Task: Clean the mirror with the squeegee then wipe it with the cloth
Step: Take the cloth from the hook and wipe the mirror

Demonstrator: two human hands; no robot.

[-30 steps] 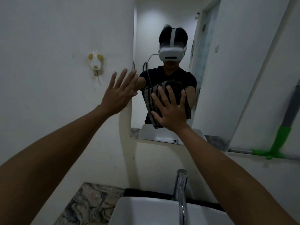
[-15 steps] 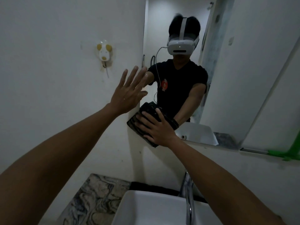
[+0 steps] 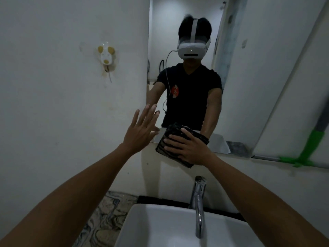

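Note:
A wall mirror (image 3: 236,90) hangs above the basin. My right hand (image 3: 187,148) presses a folded dark striped cloth (image 3: 164,146) flat against the mirror's lower left corner, fingers spread and straight; part of the cloth hangs below the mirror's bottom edge. My left hand (image 3: 142,131) is raised with straight spread fingers at the mirror's left edge, by the wall, holding nothing. The green and grey squeegee (image 3: 309,148) leans at the far right on a ledge at the mirror's bottom edge.
A white basin (image 3: 160,229) with a chrome tap (image 3: 198,207) sits directly below. A marbled counter (image 3: 103,216) lies to its left. A small white and yellow hook (image 3: 106,57) is stuck on the left wall.
My right hand has slid the cloth down from the middle of the mirror to its lower left corner. My left hand has dropped lower along the mirror's left edge.

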